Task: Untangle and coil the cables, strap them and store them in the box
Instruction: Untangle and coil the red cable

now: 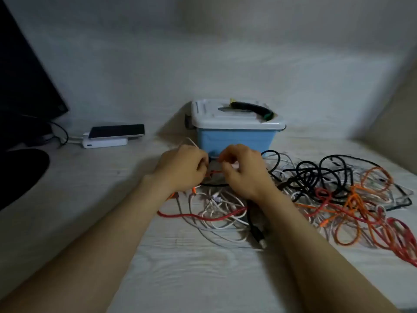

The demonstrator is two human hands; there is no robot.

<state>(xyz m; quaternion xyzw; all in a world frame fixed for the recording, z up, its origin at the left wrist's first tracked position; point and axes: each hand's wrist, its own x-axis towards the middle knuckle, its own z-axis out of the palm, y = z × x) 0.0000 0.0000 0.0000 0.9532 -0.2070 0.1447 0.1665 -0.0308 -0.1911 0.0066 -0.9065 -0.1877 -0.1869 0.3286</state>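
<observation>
A tangle of cables (327,190) in black, white, red and orange sprawls over the desk's right half. Behind it stands a blue box (234,137) with its grey lid (225,118) closed and a dark handle on top. My left hand (182,168) and my right hand (243,170) are close together just in front of the box, fingers curled. Between them runs a short stretch of red cable (214,172), which both hands pinch. A white cable rises from my left hand. A black plug end (259,236) lies near my right forearm.
A phone (117,131) lies on a white power bank (105,143) at the back left. A dark monitor (24,82) and a black mouse pad (20,172) fill the far left. Walls close off the desk behind and to the right.
</observation>
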